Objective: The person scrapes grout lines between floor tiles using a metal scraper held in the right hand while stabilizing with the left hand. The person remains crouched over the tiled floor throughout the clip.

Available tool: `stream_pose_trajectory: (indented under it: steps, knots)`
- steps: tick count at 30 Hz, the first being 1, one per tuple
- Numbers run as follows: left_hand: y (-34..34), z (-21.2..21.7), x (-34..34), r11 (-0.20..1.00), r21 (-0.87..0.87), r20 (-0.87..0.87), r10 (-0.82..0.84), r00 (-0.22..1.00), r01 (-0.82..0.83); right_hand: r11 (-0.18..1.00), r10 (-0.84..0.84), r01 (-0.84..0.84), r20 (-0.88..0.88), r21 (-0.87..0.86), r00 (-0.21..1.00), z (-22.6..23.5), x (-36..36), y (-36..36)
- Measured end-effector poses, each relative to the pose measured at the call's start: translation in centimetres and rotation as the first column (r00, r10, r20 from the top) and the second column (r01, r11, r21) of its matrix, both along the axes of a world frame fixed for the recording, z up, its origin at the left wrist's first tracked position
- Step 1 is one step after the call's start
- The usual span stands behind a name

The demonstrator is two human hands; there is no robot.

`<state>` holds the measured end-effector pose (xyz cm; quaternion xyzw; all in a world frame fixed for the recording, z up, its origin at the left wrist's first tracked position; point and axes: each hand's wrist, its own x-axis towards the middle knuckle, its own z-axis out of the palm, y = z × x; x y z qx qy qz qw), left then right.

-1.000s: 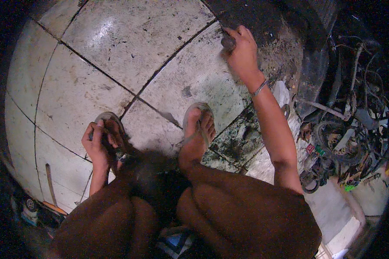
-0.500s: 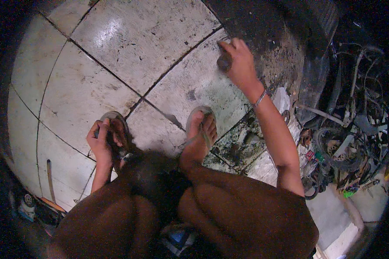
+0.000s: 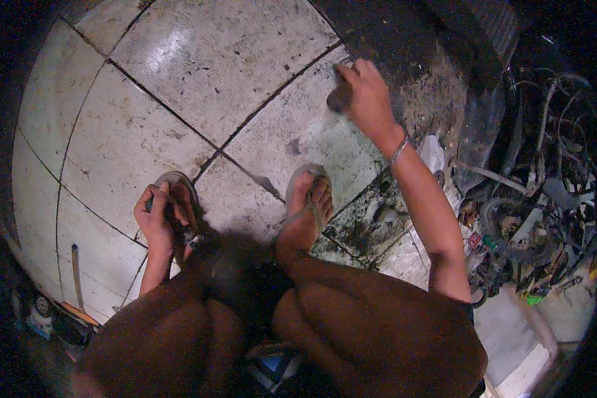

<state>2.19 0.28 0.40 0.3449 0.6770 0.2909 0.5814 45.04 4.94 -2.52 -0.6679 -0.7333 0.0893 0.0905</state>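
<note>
My right hand [image 3: 368,103] is stretched out over the grimy white floor tiles [image 3: 285,113], near the dark patch of floor at the far right. Its fingers are closed around a dark, round-ended object [image 3: 339,99], whose kind is too blurred and covered to tell. A silvery bracelet [image 3: 399,150] circles that wrist. Beside my left foot [image 3: 182,202], my left hand [image 3: 154,219] is closed, thumb and fingers drawn together. Something dark shows at its fingertips, too small to name. Sandals are on both feet; my right foot [image 3: 308,199] stands flat on the tiles.
A tangled heap of dark bicycle-like parts, with a wheel [image 3: 521,229], lies on the right. Black grime [image 3: 371,222] covers the floor beside my right foot. At lower left lie a thin stick [image 3: 77,278] and a small wheeled thing [image 3: 42,312].
The dark object in my right hand has shifted slightly to the left with a small turn of the hand. My left hand stays nearly still.
</note>
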Motion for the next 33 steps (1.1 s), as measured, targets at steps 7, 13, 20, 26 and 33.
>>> stream_pose_trajectory:
  steps: [7,13,20,26,33]
  knots:
    - [0.1,0.1,0.1,0.999,-0.024,0.009,0.023,1.000,-0.023,0.999,0.008,-0.009,0.022,0.031,1.000,-0.1,-0.1,0.3]
    - [0.2,0.2,0.2,0.998,-0.040,0.022,0.042,0.999,-0.041,0.999,-0.040,0.040,-0.036,-0.017,0.999,0.3,-0.6,-0.1]
    - [0.1,0.0,0.0,0.999,-0.041,0.035,0.017,0.999,-0.016,0.992,-0.124,0.123,0.022,0.035,0.992,-0.4,0.0,0.0]
    - [0.0,-0.2,0.0,1.000,-0.008,0.004,0.006,1.000,-0.006,0.999,-0.039,0.037,0.135,0.012,0.990,0.4,1.1,0.8]
    - [-0.2,-0.4,-0.5,0.996,-0.082,0.098,0.039,0.994,-0.031,0.998,-0.009,0.012,-0.054,0.061,0.999,0.0,-0.8,-0.5]
